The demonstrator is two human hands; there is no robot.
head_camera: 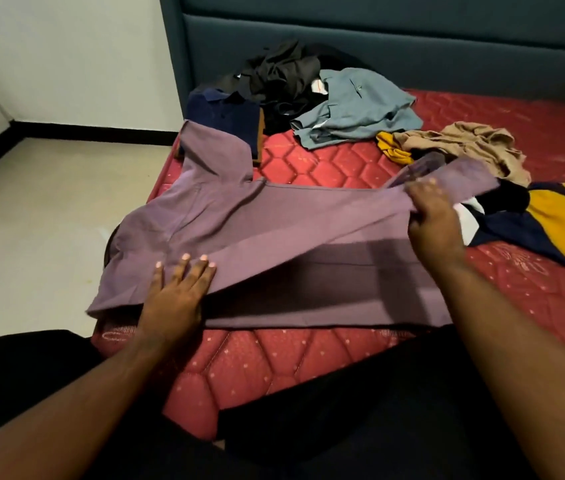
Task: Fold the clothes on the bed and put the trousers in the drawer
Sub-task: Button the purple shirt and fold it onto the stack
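Observation:
A purple shirt (pixel 274 216) lies spread across the near corner of the red mattress (pixel 308 355). My left hand (pixel 177 292) presses flat on its lower left part, fingers straight. My right hand (pixel 433 220) grips the shirt's right side and lifts it, so a fold of cloth stretches up from the mattress. Behind the shirt lie a folded navy garment (pixel 225 112), a crumpled black pile (pixel 281 74) and a grey-blue shirt (pixel 353 105).
A beige garment (pixel 464 147) on a yellow one (pixel 391 147) and a navy-and-yellow garment (pixel 544 223) lie at the right. A dark teal headboard (pixel 378 36) runs along the back. Pale floor (pixel 49 209) and a white wall are at the left.

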